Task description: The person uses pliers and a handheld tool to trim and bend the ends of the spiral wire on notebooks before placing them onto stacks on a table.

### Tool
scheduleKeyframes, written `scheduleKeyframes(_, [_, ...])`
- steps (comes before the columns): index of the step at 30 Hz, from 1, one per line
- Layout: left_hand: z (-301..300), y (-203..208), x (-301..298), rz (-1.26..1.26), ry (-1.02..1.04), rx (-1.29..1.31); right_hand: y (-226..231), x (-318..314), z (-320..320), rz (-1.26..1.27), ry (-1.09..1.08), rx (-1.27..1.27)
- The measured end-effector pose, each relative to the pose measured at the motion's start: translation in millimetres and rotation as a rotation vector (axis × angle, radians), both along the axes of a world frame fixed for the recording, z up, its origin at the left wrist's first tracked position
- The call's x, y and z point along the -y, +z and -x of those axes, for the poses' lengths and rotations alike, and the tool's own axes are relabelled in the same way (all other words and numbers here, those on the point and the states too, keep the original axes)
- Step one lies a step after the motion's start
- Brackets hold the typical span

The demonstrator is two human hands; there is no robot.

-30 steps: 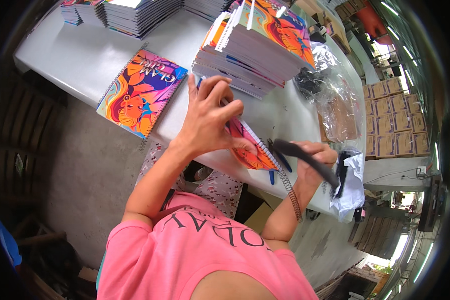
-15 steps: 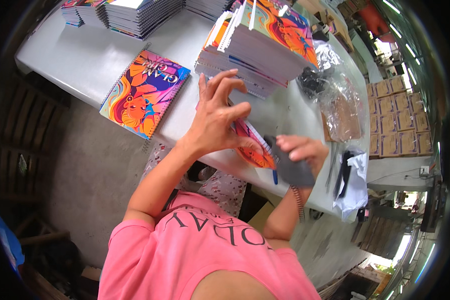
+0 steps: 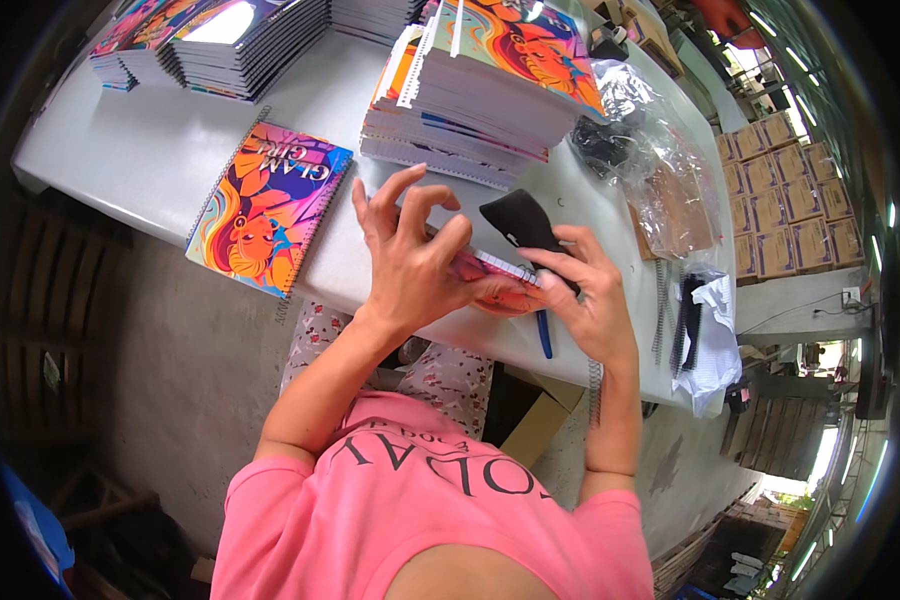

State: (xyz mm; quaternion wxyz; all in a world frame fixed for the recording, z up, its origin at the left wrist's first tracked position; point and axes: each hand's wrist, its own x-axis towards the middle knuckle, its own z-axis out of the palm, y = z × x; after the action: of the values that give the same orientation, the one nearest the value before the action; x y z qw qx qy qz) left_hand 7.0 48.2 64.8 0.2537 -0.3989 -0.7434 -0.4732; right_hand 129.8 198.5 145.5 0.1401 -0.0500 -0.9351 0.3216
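My left hand (image 3: 410, 255) is closed on a colourful spiral notebook (image 3: 495, 288), held tilted with its bound edge upward, the thumb on its near cover. At the right end of that edge, the fingertips of my right hand (image 3: 590, 290) are pinched together against the coil. A dark, flat piece with a rounded end (image 3: 518, 218) sticks out from under the right fingers; its kind does not show clearly. Just below the notebook, a slim blue thing (image 3: 544, 334) juts over the table edge. Another spiral notebook (image 3: 268, 208) lies cover up to the left.
Beyond my hands rises a tall stack of notebooks (image 3: 470, 110) on the white table (image 3: 150, 150). More stacks (image 3: 250, 55) fill the far left. To the right lie clear plastic wrapping (image 3: 660, 170), loose wire coils (image 3: 660, 310) and crumpled white paper (image 3: 707, 345). Cartons (image 3: 785, 200) are piled behind.
My right hand has turned and come in against the notebook's coil. The dark piece has swung from below that hand to above it. My left hand keeps its grip.
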Motion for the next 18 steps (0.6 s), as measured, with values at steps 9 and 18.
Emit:
scheduleKeyframes(9, [-7.2, 1.5, 1.5, 0.021, 0.1, -0.013, -1.4, 14.5, 3.1, -0.162, -0.064, -0.035])
scheduleKeyframes(18, [-8.8, 2.4, 4.3, 0.064, 0.114, -0.028, -8.6, 25.1, 6.5, -0.318, -0.115, -0.106])
